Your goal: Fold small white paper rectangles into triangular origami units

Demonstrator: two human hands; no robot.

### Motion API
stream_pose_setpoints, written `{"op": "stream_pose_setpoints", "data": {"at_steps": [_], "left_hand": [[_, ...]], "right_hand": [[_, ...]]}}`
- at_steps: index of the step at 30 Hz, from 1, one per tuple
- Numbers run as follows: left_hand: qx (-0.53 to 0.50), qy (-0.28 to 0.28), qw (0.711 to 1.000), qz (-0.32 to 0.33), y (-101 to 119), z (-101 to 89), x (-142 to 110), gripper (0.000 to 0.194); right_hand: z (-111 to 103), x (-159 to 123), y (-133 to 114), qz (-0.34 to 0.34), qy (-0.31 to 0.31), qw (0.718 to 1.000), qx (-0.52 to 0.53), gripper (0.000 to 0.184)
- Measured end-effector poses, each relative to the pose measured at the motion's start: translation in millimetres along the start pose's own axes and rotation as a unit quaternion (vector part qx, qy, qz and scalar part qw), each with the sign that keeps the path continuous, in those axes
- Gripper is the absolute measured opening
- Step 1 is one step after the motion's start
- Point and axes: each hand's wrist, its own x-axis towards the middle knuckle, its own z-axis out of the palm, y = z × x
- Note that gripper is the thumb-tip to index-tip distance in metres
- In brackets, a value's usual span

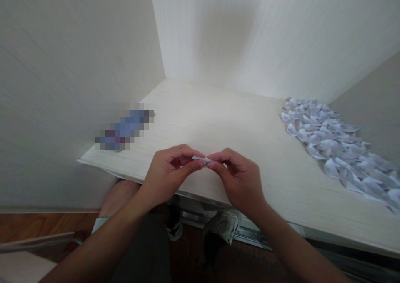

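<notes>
My left hand [170, 170] and my right hand [239, 177] meet above the front edge of a pale wooden desk [218, 120]. Both pinch a small folded piece of white paper [202, 159] between thumb and fingers, one hand at each end. Only a thin strip of the paper shows between the fingertips; the rest is hidden by my fingers.
A long heap of several small folded white paper pieces [337, 145] lies along the desk's right side. A blurred blue object [123, 127] sits at the left edge near the wall. White walls close in the back and left. My knee [120, 195] and the brown floor [37, 224] show below.
</notes>
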Motion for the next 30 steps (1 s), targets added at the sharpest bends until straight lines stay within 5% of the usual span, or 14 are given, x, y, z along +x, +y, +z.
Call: {"op": "stream_pose_setpoints", "data": {"at_steps": [8,16,24,30], "left_hand": [[-0.024,0.025,0.999,-0.020,-1.0,5.3,-0.5,0.008],[0.048,0.034,0.996,0.068,-1.7,5.2,-0.7,0.006],[0.134,0.034,0.982,0.125,-5.3,0.3,-2.4,0.009],[0.117,0.029,0.991,0.058,-4.9,-2.5,-0.2,0.010]], "right_hand": [[-1.9,1.5,-3.7,-0.055,0.022,0.994,-0.092,0.008],[-0.1,0.5,-3.2,-0.142,0.032,0.975,-0.166,0.014],[-1.7,3.0,-3.7,-0.134,0.029,0.976,-0.169,0.014],[-0.6,2.4,-3.1,-0.139,-0.006,0.978,-0.156,0.012]]}}
